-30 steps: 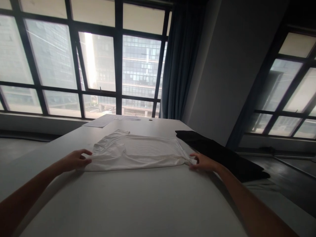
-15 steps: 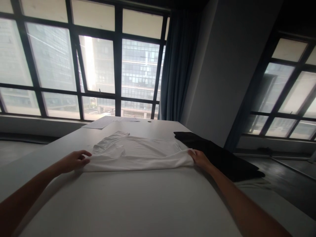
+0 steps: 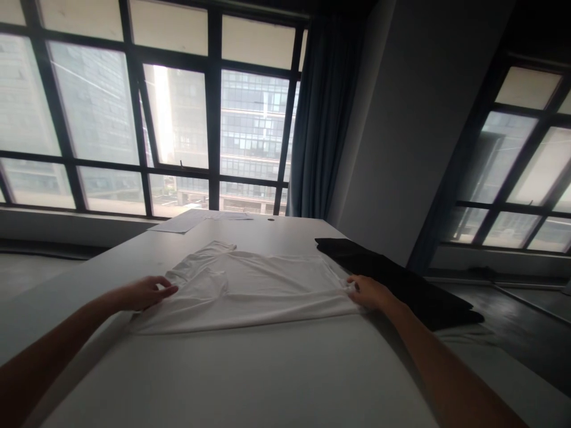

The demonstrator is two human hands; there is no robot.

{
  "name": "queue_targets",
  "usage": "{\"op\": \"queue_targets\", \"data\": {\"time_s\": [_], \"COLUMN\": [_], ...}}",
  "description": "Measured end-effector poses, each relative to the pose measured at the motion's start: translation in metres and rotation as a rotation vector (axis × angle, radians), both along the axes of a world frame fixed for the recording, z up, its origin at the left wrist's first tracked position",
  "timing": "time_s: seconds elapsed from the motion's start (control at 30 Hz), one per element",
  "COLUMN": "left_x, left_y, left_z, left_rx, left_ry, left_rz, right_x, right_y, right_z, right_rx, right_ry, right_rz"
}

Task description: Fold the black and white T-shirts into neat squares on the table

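Note:
A white T-shirt (image 3: 272, 285) lies spread on the white table (image 3: 250, 374), sideways to me, with a sleeve and its creases toward the left. My left hand (image 3: 151, 292) is closed at the shirt's left end, thumb and fingers pinching the cloth. At the other end, my right hand (image 3: 370, 292) grips the shirt's edge between thumb and fingertips. The near edge of the shirt rests on the tabletop, slanting a little down to the left. Some folds under the fingers are hidden.
Folded black cloth (image 3: 397, 279) lies at the table's right side, just past my right hand. Sheets of paper (image 3: 178, 222) sit at the far left corner. Behind the table are windows, a blue curtain (image 3: 319, 131) and a pillar (image 3: 392, 137).
The shirt's near edge has come down toward me and flattened out on the table. My left hand has shifted slightly right, and my right hand has moved a little right and down.

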State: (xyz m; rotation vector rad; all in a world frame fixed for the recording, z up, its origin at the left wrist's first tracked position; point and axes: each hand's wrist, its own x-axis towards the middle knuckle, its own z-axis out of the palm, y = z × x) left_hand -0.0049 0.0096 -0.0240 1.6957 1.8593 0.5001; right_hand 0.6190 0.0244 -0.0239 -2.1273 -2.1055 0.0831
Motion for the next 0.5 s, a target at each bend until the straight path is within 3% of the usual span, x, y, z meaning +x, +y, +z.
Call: {"op": "queue_targets", "data": {"time_s": [0.17, 0.27, 0.5], "left_x": [0.029, 0.046, 0.056], "left_y": [0.035, 0.048, 0.053], "left_z": [0.0, -0.004, -0.004], "left_rx": [0.087, 0.144, 0.155], "left_ry": [0.074, 0.091, 0.07], "left_rz": [0.06, 0.083, 0.005], "right_x": [-0.001, 0.005, 0.013], "right_y": [0.005, 0.007, 0.007], "right_z": [-0.007, -0.011, -0.013], "right_rx": [-0.025, -0.012, 0.023], "right_ry": [0.057, 0.082, 0.174], "right_rz": [0.114, 0.109, 0.134]}}
